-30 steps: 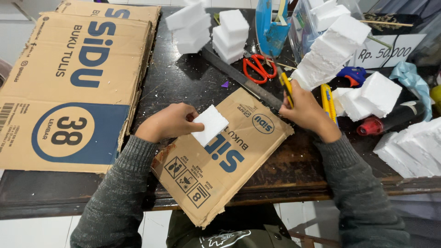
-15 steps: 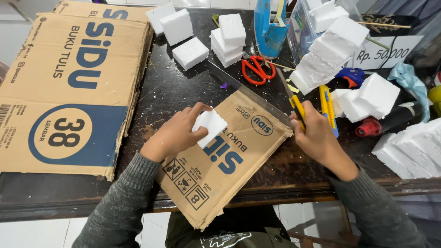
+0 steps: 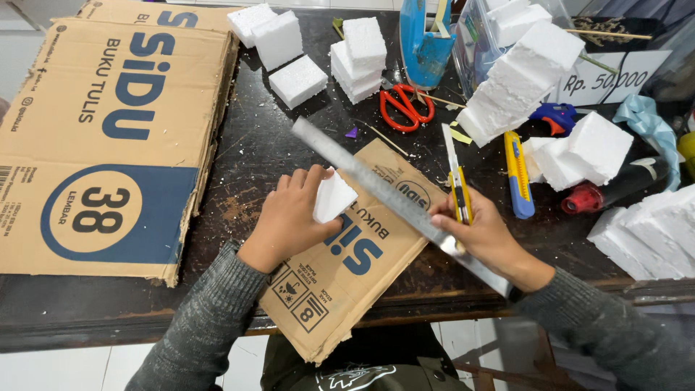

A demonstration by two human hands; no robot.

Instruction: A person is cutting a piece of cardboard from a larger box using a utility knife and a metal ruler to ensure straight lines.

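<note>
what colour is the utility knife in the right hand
Yellow utility knife with a bare metal blade, in the right hand; head view.

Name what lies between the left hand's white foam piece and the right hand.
In the head view, a metal ruler runs slantwise between the foam piece under the left hand and the right hand, over brown cardboard.

Red scissors (image 3: 405, 107), blue tape dispenser (image 3: 427, 43), spare yellow-and-blue cutter (image 3: 518, 174), large flattened cardboard box (image 3: 108, 137), stacked foam blocks (image 3: 362, 58)

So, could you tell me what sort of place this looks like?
Probably a small craft or model-making workbench: cut white foam blocks lie about the dark table, red scissors nearby, and the right hand holds a yellow utility knife.
</note>
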